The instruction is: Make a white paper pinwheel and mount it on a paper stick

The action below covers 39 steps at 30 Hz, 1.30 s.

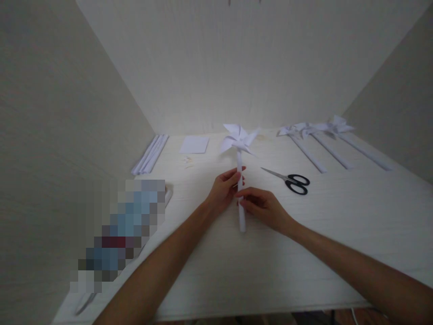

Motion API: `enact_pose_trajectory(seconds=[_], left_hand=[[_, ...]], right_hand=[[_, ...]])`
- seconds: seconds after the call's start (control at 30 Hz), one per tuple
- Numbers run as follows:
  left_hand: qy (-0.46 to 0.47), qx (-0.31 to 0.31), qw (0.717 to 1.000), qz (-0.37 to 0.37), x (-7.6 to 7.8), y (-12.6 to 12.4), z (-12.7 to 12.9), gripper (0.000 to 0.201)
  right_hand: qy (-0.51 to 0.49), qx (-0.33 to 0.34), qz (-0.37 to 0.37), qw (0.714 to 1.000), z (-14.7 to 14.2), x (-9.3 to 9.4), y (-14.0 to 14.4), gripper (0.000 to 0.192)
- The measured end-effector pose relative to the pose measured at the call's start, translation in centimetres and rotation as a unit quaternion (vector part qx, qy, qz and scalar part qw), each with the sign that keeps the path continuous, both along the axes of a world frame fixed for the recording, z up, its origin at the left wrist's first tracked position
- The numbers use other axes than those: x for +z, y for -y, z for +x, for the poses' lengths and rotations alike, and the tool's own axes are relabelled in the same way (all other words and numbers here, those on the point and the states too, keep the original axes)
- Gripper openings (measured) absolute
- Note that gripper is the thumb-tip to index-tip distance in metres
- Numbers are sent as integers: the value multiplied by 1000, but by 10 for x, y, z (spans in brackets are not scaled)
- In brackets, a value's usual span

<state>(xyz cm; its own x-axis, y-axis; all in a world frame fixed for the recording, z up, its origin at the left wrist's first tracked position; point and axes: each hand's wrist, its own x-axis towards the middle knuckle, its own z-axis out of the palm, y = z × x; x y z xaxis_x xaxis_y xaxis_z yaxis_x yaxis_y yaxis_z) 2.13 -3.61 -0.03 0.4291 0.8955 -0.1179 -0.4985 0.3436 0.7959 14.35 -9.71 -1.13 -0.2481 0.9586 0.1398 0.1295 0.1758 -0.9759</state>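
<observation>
A white paper pinwheel [239,139] on a rolled paper stick stands nearly upright in front of me, its vanes toward the back of the table. My left hand [226,186] is wrapped round the middle of the stick. Just below it, my right hand [262,205] pinches the same stick between thumb and fingers. The stick's lower end shows beneath both hands. To the right lies a pair of scissors [294,181] with black handles, blades pointing left, apart from my hands.
Three more paper pinwheels [313,146] lie at the back right. Several rolled paper sticks [150,154] are at the back left, beside a square paper sheet [194,145] and small scraps [187,160]. A pixelated object [125,230] lies along the left edge. Pale walls enclose the table.
</observation>
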Motion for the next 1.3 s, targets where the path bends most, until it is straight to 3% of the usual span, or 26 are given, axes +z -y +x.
enact_pose_trajectory(seconds=[0.33, 0.47, 0.6, 0.97, 1.3], left_hand=[[-11, 39, 999, 4, 1, 2, 1, 29], [-15, 47, 999, 7, 1, 2, 1, 28], [-22, 50, 999, 4, 1, 3, 2, 27], [-15, 36, 999, 8, 2, 3, 3, 29], [-30, 50, 998, 23, 0, 3, 5, 27]], right_hand=[[-11, 3, 9, 1000, 0, 4, 2, 18], [-77, 16, -35, 996, -1, 4, 2, 31], [-112, -6, -69, 991, -4, 4, 0, 31], [-42, -91, -72, 992, -4, 6, -4, 24], [24, -115, -34, 992, -5, 6, -4, 18]])
